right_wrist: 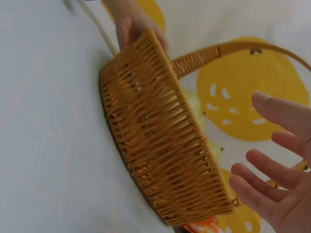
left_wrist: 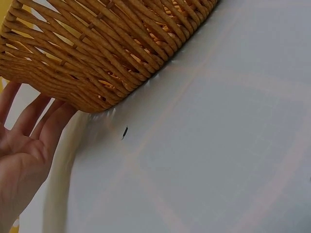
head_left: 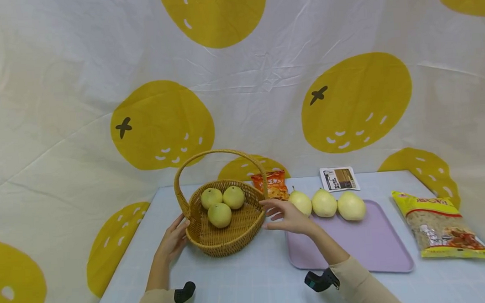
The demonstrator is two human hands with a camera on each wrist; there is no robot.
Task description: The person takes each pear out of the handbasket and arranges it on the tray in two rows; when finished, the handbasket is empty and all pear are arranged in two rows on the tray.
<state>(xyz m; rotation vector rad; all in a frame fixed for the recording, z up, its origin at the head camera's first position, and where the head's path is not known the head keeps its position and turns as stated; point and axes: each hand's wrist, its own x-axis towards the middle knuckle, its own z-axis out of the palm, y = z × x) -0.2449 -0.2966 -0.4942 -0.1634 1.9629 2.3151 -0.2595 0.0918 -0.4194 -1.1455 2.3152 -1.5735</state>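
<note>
A woven basket [head_left: 227, 248] with a tall arched handle [head_left: 222, 151] stands on the table, holding three yellow-green pears [head_left: 220, 215]. My left hand [head_left: 174, 239] is at the basket's left side. In the left wrist view, the fingers of that left hand [left_wrist: 29, 141] reach fairly straight to the outside of the weave. My right hand [head_left: 289, 217] hovers by the basket's right rim, near the foot of the handle. Its fingers are spread with nothing between them, as the right wrist view shows of the right hand [right_wrist: 277, 174].
Right of the basket lies a purple tray [head_left: 354, 246], with three more pears [head_left: 324, 203] along its far side. Behind are an orange snack bag [head_left: 275, 184] and a white-and-brown packet [head_left: 339, 179]. A yellow food bag [head_left: 442, 228] lies far right. A fruit-print cloth [head_left: 264, 104] hangs behind.
</note>
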